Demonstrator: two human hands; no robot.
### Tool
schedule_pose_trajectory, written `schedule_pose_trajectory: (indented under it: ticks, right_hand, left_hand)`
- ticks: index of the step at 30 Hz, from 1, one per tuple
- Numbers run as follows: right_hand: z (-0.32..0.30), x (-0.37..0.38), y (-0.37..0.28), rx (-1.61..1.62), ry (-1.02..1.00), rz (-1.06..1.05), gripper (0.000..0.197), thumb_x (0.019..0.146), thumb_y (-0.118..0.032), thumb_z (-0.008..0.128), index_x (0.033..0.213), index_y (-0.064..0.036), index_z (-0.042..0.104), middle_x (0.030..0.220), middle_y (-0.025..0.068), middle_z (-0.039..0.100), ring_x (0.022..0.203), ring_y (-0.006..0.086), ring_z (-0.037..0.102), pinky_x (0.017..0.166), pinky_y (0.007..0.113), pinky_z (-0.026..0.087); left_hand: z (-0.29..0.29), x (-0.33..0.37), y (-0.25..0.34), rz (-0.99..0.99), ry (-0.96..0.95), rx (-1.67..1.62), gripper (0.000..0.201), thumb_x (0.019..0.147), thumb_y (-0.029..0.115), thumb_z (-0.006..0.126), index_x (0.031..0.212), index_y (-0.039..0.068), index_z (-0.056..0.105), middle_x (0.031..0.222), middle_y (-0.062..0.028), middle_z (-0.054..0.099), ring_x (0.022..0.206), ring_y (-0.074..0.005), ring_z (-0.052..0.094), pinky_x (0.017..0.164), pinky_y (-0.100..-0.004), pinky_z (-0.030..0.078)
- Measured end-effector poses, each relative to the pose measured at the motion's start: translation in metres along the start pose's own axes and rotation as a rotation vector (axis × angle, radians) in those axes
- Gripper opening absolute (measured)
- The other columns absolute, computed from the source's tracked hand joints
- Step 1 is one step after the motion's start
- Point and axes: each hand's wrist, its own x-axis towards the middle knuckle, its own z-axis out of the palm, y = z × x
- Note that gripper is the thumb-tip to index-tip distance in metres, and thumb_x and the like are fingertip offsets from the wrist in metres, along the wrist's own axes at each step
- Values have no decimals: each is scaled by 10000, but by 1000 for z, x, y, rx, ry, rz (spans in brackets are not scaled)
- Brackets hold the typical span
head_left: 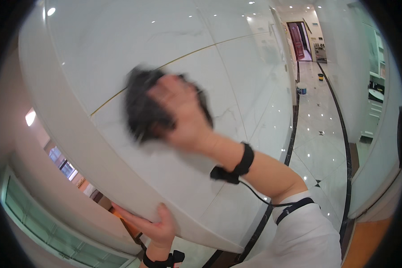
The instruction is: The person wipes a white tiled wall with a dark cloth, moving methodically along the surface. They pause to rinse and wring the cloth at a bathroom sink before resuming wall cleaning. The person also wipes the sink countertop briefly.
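Note:
My right hand point(183, 111) presses a dark grey cloth point(140, 105) against the glossy white tiled wall point(250, 80). The cloth is bunched under the palm and fingers, and both are smeared by motion. Lower down, my left hand point(154, 225) rests on the pale edge trim point(116, 174) at the wall's end, its fingers stretched out and the thumb apart. Nothing is held in it. A black strap point(245, 161) with a small device and cable circles my right wrist, and another black strap point(158, 260) is on the left.
To the right a shiny tiled corridor point(315, 129) with dark borders runs back to a reddish door point(295, 41). A white bucket point(302, 88) and a small black-and-yellow container point(320, 77) stand on its floor. A green-glazed panel point(44, 223) is at the lower left.

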Motion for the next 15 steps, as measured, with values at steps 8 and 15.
schedule_pose_trajectory:
  ticks: [8,15]
  right_hand:
    - [-8,17,36,-16,36,17,689,728,-244,720,1354,-125,459,1420,184,383,1333,350,345,1098,527,225]
    - [-95,9,248,-185,270,975,665,870,-445,537,1317,35,428,1298,293,475,1218,418,448,1014,436,366]
  left_hand:
    - [-1,1,3,-51,21,-67,909,764,68,559,1471,-32,-3,1509,-236,111,1388,-354,182,1119,-436,168]
    - [2,0,4,-33,39,-131,889,809,152,556,1467,-46,-7,1509,-228,100,1389,-335,176,1114,-427,177]
